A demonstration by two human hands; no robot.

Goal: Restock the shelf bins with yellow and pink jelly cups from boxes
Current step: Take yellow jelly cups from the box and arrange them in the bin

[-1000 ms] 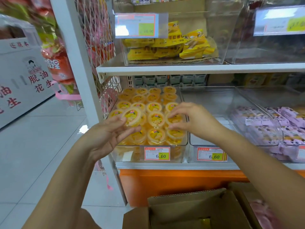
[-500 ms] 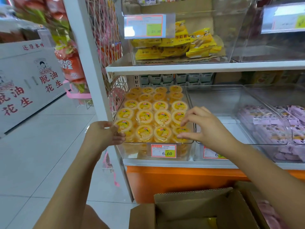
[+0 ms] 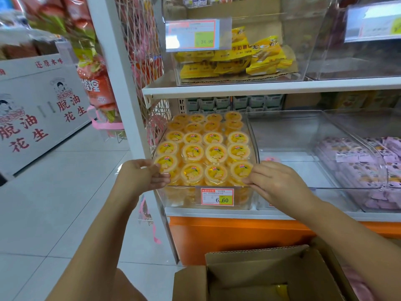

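Yellow jelly cups (image 3: 213,152) fill the clear left bin (image 3: 182,197) on the lower shelf, in tight rows. My left hand (image 3: 142,178) is at the bin's front left corner, thumb and fingers pinching the front-left yellow jelly cup (image 3: 166,162). My right hand (image 3: 280,184) is at the front right corner, its fingertips closed on the edge of the front-right cup (image 3: 239,170). An open cardboard box (image 3: 256,272) stands below, with a bit of yellow (image 3: 282,290) inside. Pink packs (image 3: 355,285) show in a second box at the bottom right.
A nearly bare clear bin (image 3: 303,135) sits right of the yellow one, with a small pink item (image 3: 270,159) at its front. Purple packets (image 3: 358,164) fill the bin further right. Yellow snack bags (image 3: 238,59) lie on the upper shelf. A white freezer (image 3: 39,109) stands left across the tiled aisle.
My left hand set its yellow cup into the front-left spot and stays on it. My right hand slid from the cup tops down to the front right corner.
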